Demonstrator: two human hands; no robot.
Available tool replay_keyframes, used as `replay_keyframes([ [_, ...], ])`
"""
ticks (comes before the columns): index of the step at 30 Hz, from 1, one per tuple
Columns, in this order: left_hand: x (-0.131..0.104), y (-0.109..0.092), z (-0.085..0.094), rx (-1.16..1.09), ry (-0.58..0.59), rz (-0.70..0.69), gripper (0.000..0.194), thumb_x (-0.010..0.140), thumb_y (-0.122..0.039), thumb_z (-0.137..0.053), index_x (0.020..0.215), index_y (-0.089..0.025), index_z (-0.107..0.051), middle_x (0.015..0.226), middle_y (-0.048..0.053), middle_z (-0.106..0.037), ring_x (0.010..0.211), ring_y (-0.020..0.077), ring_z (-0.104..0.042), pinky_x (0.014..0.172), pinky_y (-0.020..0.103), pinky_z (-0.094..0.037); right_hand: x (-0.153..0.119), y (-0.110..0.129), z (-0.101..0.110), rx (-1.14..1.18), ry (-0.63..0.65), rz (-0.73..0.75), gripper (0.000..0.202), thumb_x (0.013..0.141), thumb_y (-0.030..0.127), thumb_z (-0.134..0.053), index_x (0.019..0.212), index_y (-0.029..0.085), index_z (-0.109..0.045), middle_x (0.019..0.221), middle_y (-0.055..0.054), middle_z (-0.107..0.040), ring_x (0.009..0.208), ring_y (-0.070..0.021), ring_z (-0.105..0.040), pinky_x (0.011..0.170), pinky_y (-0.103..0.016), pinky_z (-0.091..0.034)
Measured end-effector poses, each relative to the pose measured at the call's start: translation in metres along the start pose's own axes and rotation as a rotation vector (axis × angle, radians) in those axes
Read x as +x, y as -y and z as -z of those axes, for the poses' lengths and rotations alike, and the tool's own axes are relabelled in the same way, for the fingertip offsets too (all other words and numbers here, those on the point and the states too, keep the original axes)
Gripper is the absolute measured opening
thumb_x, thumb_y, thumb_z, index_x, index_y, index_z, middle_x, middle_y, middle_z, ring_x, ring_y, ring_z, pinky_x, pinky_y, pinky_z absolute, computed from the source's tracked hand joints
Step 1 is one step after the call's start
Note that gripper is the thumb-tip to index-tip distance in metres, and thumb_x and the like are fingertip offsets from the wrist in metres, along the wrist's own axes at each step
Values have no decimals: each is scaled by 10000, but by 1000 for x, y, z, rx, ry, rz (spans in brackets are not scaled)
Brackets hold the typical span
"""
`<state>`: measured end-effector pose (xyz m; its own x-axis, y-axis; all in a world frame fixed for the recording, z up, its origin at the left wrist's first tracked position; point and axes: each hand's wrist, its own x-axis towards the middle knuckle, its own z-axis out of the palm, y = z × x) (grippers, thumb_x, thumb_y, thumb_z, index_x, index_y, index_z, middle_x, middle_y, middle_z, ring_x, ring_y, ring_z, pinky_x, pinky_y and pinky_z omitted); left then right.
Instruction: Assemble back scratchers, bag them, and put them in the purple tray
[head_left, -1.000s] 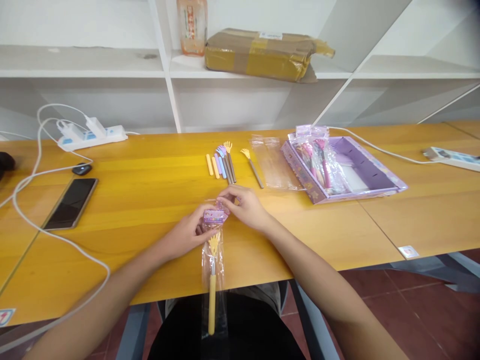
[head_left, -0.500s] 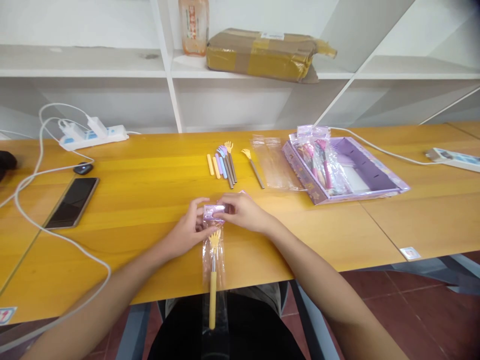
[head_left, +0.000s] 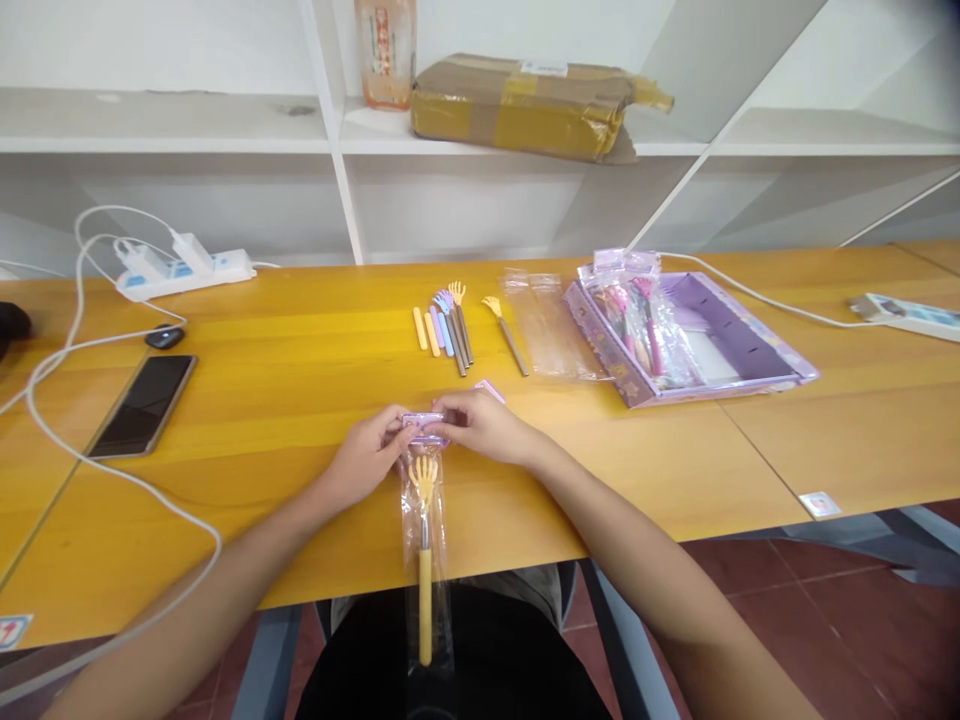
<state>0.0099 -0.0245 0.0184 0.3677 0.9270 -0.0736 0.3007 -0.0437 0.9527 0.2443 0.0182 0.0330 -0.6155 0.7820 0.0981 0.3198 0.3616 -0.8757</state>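
Observation:
A small purple card [head_left: 424, 428] sits at the top of a clear plastic bag [head_left: 437, 540]. My left hand [head_left: 369, 450] pinches the card's left end, and my right hand [head_left: 480, 425] pinches its right end. Inside the bag is a yellow hand-shaped scratcher [head_left: 425, 600], its claw up near the card and its handle hanging past the table edge. Partly hidden behind my right hand lies another purple card [head_left: 491, 391]. Several scratchers [head_left: 461, 330] and loose coloured handles [head_left: 433, 333] lie farther back, with a single yellow-clawed one [head_left: 511, 340] beside them.
Flat clear bags [head_left: 555, 330] lie beside a purple box [head_left: 750, 340] holding packed pink scratchers. At the left are a phone [head_left: 146, 405], a power strip [head_left: 187, 275] and white cables. A taped parcel [head_left: 525, 105] and a bottle [head_left: 386, 50] stand on the shelf.
The fingers of my left hand have closed in on the card, which has tilted and shifted slightly left. More of the purple card behind my right hand shows.

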Motion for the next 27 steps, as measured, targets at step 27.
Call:
replay_keyframes([
  [27, 10, -7, 12, -633, -246, -65, 455, 951, -515, -730, 1234, -212, -544, 1044, 57, -748, 793, 187, -752, 774, 360, -588, -38, 33, 119, -506, -525, -122, 536, 1007, 331, -649, 1527, 229, -565, 1021, -80, -771, 784, -208, -685, 736, -336, -505],
])
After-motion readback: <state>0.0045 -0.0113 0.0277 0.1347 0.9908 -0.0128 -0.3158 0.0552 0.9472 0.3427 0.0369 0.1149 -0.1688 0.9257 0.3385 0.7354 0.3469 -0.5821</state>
